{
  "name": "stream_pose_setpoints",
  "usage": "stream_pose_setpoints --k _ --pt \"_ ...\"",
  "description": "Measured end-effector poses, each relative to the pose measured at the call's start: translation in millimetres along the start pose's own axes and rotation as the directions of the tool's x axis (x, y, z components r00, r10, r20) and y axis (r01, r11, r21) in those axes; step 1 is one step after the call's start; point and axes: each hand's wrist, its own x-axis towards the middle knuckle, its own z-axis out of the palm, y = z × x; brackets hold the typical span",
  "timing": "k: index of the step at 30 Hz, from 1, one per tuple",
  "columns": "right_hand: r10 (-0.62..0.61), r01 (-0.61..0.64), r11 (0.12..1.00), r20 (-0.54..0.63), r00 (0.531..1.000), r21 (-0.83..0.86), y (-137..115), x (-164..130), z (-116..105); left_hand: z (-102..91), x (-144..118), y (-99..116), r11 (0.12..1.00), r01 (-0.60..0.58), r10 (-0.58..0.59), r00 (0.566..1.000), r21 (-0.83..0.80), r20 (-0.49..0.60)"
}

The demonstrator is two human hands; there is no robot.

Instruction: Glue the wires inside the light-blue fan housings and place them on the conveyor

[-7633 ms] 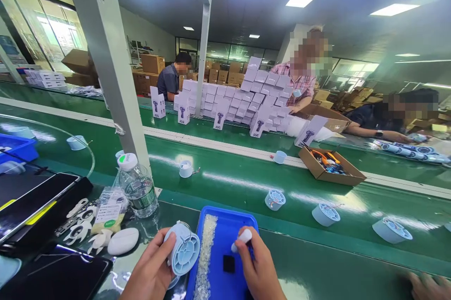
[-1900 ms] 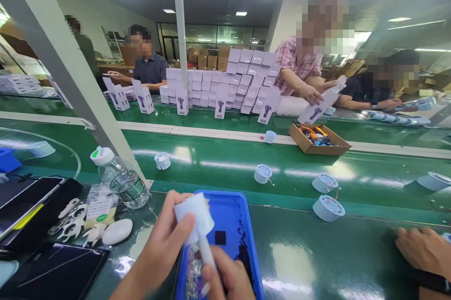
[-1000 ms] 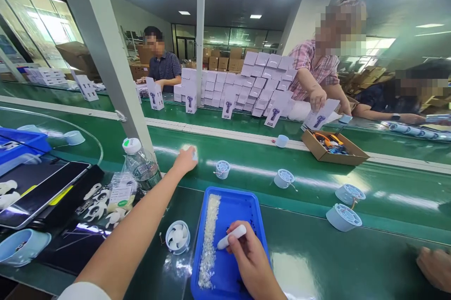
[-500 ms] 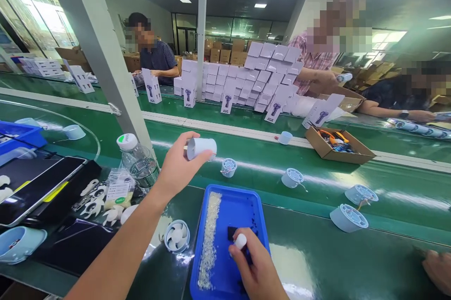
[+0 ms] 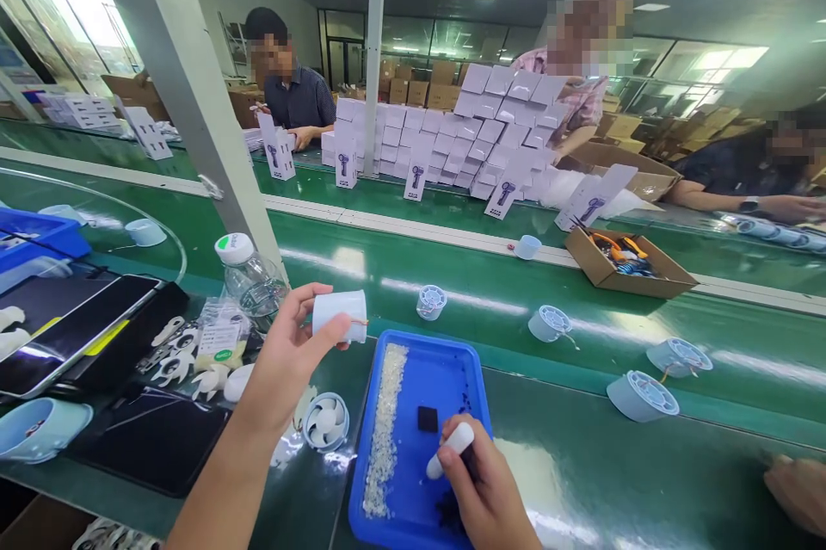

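Observation:
My left hand [image 5: 287, 361] holds a pale blue round fan housing [image 5: 340, 314] in the air, just left of the blue tray [image 5: 474, 369] and above the table's edge. My right hand [image 5: 483, 490] rests over the tray's near end and grips a small white pen-shaped tool [image 5: 450, 449], tip down. In the tray lie a strip of small clear bits [image 5: 385, 421] and a black square pad [image 5: 427, 418]. A finished housing with a white fan inside [image 5: 326, 422] lies on the table left of the tray.
Several more blue housings [image 5: 550, 323] ride the green conveyor belt [image 5: 490, 283]. A water bottle [image 5: 249, 279], white fan blades [image 5: 187, 356] and a tablet [image 5: 70, 330] sit at left. A cardboard box [image 5: 629, 262] and stacked white cartons [image 5: 477, 132] stand beyond. Three people work across the belt; another person's hand [image 5: 797, 490] lies at right.
My left hand reached out to the belt, picked up a blue housing and drew it back toward the tray. My right hand stayed over the tray with the white tool.

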Motion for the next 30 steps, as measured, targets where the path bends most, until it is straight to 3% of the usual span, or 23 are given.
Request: stream_pose_setpoints --k 6,16,30 --pt "-0.054 0.057 0.997 0.058 0.997 -0.044 5 0 -1 -0.5 -4 -3 0.999 0.035 -0.034 0.999 -0.032 0.016" --pt "-0.047 0.046 0.999 -0.014 0.999 -0.028 5 1 0 -0.6 -12 -4 0.997 0.054 -0.052 0.998 -0.057 0.034" --pt "-0.044 0.045 0.998 0.007 0.999 -0.046 4 5 -1 3.1 -10 -13 0.994 0.107 -0.105 0.991 -0.022 0.077"
